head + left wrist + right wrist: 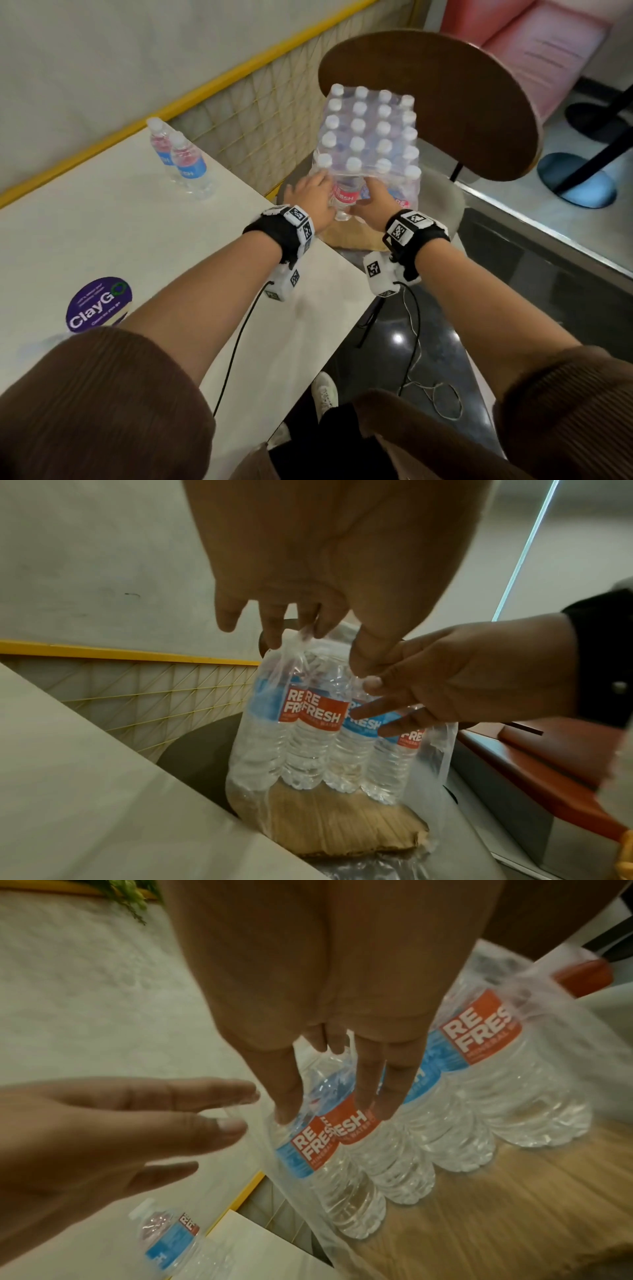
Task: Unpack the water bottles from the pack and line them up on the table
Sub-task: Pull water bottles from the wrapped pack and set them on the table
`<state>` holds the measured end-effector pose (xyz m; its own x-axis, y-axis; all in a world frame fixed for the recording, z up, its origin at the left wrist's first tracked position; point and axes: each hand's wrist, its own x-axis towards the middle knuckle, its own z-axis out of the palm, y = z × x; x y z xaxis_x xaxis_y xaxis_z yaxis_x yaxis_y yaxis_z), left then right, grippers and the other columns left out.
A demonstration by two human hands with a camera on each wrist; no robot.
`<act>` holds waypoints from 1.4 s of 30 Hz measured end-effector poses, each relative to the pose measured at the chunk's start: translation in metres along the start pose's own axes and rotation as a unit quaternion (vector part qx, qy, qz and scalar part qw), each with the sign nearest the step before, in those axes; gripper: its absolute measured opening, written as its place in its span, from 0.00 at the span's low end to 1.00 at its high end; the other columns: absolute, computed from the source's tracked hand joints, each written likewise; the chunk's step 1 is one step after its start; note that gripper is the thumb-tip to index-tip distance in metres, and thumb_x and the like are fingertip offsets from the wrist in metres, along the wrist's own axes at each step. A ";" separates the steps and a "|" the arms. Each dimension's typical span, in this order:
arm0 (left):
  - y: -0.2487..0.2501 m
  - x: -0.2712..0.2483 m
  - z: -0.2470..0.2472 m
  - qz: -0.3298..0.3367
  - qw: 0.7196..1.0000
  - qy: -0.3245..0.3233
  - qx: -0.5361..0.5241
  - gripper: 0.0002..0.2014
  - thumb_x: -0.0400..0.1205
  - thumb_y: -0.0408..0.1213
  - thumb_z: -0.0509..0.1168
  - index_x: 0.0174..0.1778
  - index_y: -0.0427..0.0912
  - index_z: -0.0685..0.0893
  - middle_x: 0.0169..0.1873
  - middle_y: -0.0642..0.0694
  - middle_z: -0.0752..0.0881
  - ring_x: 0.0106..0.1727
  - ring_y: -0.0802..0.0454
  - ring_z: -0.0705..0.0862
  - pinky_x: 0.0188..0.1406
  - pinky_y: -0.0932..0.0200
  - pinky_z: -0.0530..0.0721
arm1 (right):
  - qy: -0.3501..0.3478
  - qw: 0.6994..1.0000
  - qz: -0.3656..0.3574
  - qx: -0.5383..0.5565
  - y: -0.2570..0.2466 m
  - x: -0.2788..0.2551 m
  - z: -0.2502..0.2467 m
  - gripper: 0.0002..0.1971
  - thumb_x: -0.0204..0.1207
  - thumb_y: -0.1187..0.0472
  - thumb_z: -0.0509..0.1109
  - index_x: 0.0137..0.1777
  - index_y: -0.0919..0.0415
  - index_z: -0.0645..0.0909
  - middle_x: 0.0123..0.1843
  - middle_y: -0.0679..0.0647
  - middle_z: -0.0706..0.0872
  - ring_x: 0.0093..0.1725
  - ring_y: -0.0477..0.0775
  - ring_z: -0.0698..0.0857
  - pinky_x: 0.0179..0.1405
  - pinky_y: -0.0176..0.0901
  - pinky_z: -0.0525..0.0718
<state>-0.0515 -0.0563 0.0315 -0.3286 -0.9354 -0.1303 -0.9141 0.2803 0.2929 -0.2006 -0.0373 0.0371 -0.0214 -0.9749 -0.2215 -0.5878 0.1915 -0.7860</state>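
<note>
Likely the wrap (435,750) snags the near bottle (344,198) on its way out, dragging the pack (370,133) off the chair (445,102). The left hand (313,195), fingers nearly straight, presses torn wrap aside. The right hand (375,202), loosely spread, touches that bottle. Two bottles (186,164) stand far left on the table (102,222).

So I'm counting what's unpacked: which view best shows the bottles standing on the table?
Head view: both bottles stand whole on the table. Right wrist shows only one, partly cut off. Left wrist shows none.

Pack (370,133) on chair (462,96), right of table (120,233) bearing two bottles (186,168)
</note>
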 end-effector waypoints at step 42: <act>-0.149 -0.194 -0.051 -0.091 0.950 -0.296 0.041 0.20 0.71 0.43 0.74 0.60 0.60 0.84 0.62 0.55 0.82 0.63 0.53 0.80 0.66 0.54 0.79 | 0.233 0.960 0.131 0.081 0.009 0.036 0.031 0.38 0.76 0.61 0.71 0.79 0.72 0.54 0.80 0.62 0.61 0.78 0.60 0.66 0.77 0.41 0.62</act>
<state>0.1608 0.0721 0.0618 -0.2169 -0.6912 -0.6893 -0.9761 0.1645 0.1422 -0.1818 -0.0672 0.0042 -0.5328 -0.8288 -0.1710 -0.3802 0.4150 -0.8266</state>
